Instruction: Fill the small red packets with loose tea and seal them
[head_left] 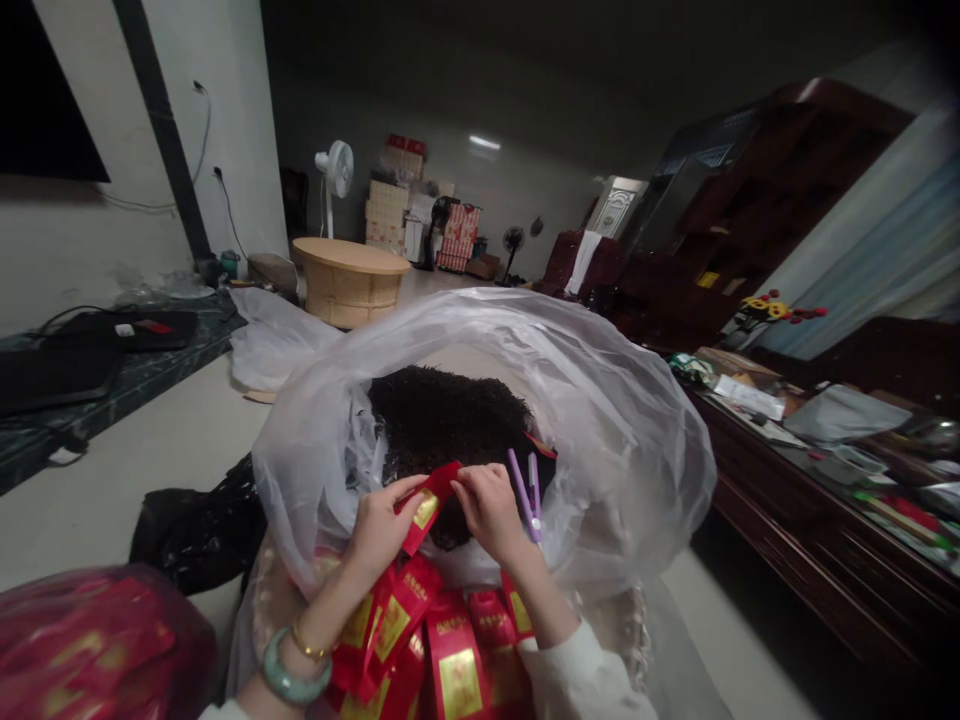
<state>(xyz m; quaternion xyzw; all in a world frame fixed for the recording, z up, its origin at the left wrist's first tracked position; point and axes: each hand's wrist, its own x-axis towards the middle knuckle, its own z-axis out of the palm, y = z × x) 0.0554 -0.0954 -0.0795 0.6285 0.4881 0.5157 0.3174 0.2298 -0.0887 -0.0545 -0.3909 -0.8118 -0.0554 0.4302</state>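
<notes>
- Left hand (384, 525) pinches the side of a red packet (424, 510), thumb over its gold label, fingers bent
- Right hand (486, 505) grips the packet's upper end between thumb and fingertips, other fingers curled in
- Packet is over the bag mouth, in front of the dark shredded material (450, 405), tilted, top end leaning right
- Two-point hold probably steadies the packet and draws its upper edge straight
- Clear plastic bag (637, 450) gapes wide, edge folded outward, presumably for easy reach inside
- Purple two-armed tool (535, 528) just beside right hand, arms spread, probably parked there within reach; can't tell what it rests on
- More red packets (457, 665) heaped below the wrists, near side of the woven basket (642, 645), likely for short reaches
- Forearms rise from the bottom edge and converge, backs of hands up, wrists slightly bent, hands almost meeting at the packet
</notes>
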